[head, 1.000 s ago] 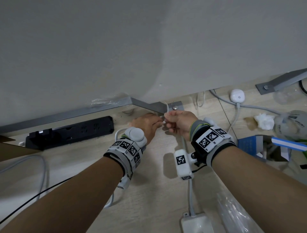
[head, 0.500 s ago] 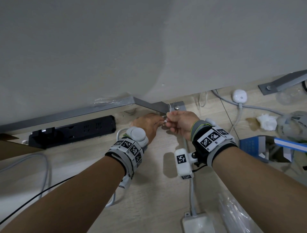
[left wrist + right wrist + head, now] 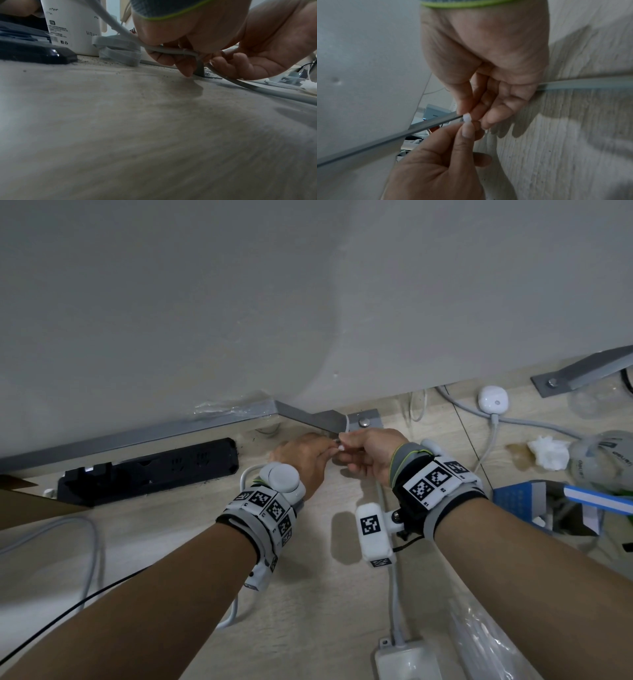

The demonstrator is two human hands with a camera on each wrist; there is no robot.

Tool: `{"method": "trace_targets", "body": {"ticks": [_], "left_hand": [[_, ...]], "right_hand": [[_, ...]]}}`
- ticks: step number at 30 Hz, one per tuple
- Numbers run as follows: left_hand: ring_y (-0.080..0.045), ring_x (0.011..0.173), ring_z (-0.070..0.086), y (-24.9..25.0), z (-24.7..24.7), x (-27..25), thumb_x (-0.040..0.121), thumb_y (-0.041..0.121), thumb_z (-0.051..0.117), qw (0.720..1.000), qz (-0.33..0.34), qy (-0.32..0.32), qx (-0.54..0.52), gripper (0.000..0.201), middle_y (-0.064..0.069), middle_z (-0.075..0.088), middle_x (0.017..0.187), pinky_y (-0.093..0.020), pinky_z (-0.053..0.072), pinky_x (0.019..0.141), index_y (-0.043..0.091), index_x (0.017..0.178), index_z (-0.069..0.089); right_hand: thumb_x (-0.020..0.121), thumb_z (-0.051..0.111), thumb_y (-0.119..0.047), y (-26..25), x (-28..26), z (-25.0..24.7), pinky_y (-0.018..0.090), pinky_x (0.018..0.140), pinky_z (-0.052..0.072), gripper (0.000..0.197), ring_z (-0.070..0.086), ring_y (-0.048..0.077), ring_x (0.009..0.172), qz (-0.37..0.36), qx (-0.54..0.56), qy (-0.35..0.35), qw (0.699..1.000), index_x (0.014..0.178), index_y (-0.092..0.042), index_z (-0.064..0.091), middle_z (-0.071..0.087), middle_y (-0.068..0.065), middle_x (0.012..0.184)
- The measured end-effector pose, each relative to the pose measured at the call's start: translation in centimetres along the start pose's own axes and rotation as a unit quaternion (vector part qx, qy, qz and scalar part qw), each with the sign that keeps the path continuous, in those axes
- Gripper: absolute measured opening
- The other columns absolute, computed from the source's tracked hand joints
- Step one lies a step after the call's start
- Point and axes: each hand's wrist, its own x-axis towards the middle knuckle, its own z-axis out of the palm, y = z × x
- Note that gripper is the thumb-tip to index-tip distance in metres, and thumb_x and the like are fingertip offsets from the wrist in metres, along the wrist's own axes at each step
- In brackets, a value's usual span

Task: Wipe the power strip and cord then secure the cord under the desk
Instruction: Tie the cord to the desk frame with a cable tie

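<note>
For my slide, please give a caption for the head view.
Both hands meet at the grey metal desk bracket, fastening the grey cord.

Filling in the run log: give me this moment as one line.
left hand: pinches zip tie | right hand: pinches zip tie | grey cord: at metal bracket

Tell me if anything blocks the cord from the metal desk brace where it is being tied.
Nothing visible does. Both the left hand and right hand meet at the desk brace, pinching a small white tie, and the cord already runs through the right hand there.
</note>
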Motion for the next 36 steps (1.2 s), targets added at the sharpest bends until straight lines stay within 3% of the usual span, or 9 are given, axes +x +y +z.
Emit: {"method": "trace_targets", "body": {"ticks": [7, 12, 16, 18, 20, 24, 26, 30, 36], "left_hand": [[-0.021, 0.072, 0.059, 0.8, -0.5, 0.2, 0.090, 0.035, 0.046, 1.000, -0.016, -0.005, 0.017, 0.022, 0.003, 0.064, 0.079, -0.034, 0.049, 0.068, 0.024, 0.084, 0.064], [-0.022, 0.073, 0.060, 0.9, -0.5, 0.3, 0.088, 0.037, 0.044, 0.999, -0.017, -0.018, 0.033, 0.025, 0.003, 0.066, 0.081, -0.034, 0.050, 0.066, 0.024, 0.085, 0.065], [-0.021, 0.071, 0.059, 1.0, -0.8, 0.5, 0.090, 0.038, 0.047, 0.998, -0.019, -0.021, 0.054, 0.024, 0.004, 0.064, 0.077, -0.031, 0.048, 0.063, 0.023, 0.081, 0.064], [-0.023, 0.072, 0.059, 1.4, -1.1, 0.6, 0.090, 0.036, 0.048, 0.998, -0.022, -0.026, 0.062, 0.024, 0.002, 0.065, 0.078, -0.031, 0.048, 0.063, 0.022, 0.082, 0.065], [-0.025, 0.072, 0.059, 1.8, -1.3, 0.8, 0.089, 0.034, 0.048, 0.997, -0.025, -0.036, 0.061, 0.023, -0.001, 0.066, 0.080, -0.031, 0.048, 0.064, 0.021, 0.082, 0.065], [-0.027, 0.073, 0.060, 1.9, -1.4, 1.1, 0.088, 0.035, 0.048, 0.998, -0.024, -0.048, 0.046, 0.023, -0.003, 0.065, 0.080, -0.033, 0.049, 0.064, 0.020, 0.080, 0.064], [-0.027, 0.074, 0.060, 2.0, -1.4, 1.2, 0.089, 0.037, 0.049, 0.997, -0.016, -0.052, 0.048, 0.025, -0.003, 0.066, 0.079, -0.033, 0.048, 0.065, 0.020, 0.080, 0.065], [-0.026, 0.070, 0.061, 2.3, -1.5, 1.4, 0.085, 0.042, 0.044, 0.997, -0.026, -0.051, 0.051, 0.033, -0.002, 0.068, 0.075, -0.033, 0.049, 0.064, 0.019, 0.078, 0.067], [-0.023, 0.064, 0.059, 3.5, -1.5, 1.4, 0.090, 0.037, 0.044, 0.991, -0.066, -0.066, 0.093, 0.035, 0.002, 0.065, 0.068, -0.027, 0.038, 0.062, 0.016, 0.070, 0.063]], "right_hand": [[0.084, 0.067, -0.011, -0.3, -0.5, 0.2, 0.026, 0.048, 0.051, 0.007, 0.066, 0.019, 0.062, 0.015, -0.014, 0.004, 1.000, 0.088, -0.006, 0.065, 0.068, 0.008, 0.072], [0.087, 0.067, -0.018, -0.2, -1.1, 0.6, 0.040, 0.065, 0.057, 0.017, 0.068, 0.030, 0.067, -0.032, -0.036, 0.020, 0.999, 0.094, -0.002, 0.065, 0.070, 0.015, 0.079], [0.084, 0.066, -0.029, 0.4, -1.5, 0.6, 0.048, 0.067, 0.058, 0.024, 0.068, 0.033, 0.067, -0.086, -0.075, 0.067, 0.991, 0.076, -0.006, 0.069, 0.071, 0.014, 0.077], [0.077, 0.065, -0.036, 1.3, -1.5, 0.2, 0.036, 0.062, 0.057, 0.025, 0.067, 0.026, 0.066, -0.162, -0.230, 0.125, 0.951, 0.070, -0.013, 0.069, 0.071, 0.005, 0.072], [0.080, 0.062, -0.042, 2.3, -1.7, -0.1, 0.025, 0.059, 0.047, 0.025, 0.062, 0.018, 0.066, -0.248, -0.385, 0.161, 0.874, 0.069, -0.020, 0.063, 0.067, -0.004, 0.070], [0.090, 0.051, -0.034, 3.1, -1.7, -0.4, 0.027, 0.059, 0.038, 0.019, 0.060, 0.028, 0.071, -0.377, -0.500, 0.171, 0.761, 0.084, -0.018, 0.060, 0.067, 0.004, 0.079], [0.092, 0.047, -0.029, 3.0, -1.6, -0.7, 0.029, 0.059, 0.035, 0.019, 0.056, 0.030, 0.069, -0.388, -0.535, 0.161, 0.733, 0.084, -0.013, 0.055, 0.063, 0.006, 0.080], [0.088, 0.050, -0.026, 2.8, -1.7, -0.9, 0.028, 0.055, 0.035, 0.017, 0.053, 0.028, 0.061, -0.434, -0.548, 0.156, 0.698, 0.073, -0.021, 0.043, 0.059, 0.004, 0.072], [0.077, 0.052, -0.020, 4.0, -2.0, -1.6, 0.025, 0.052, 0.028, 0.009, 0.039, 0.019, 0.052, -0.488, -0.534, 0.151, 0.674, 0.068, -0.016, 0.052, 0.059, 0.003, 0.064]]}}
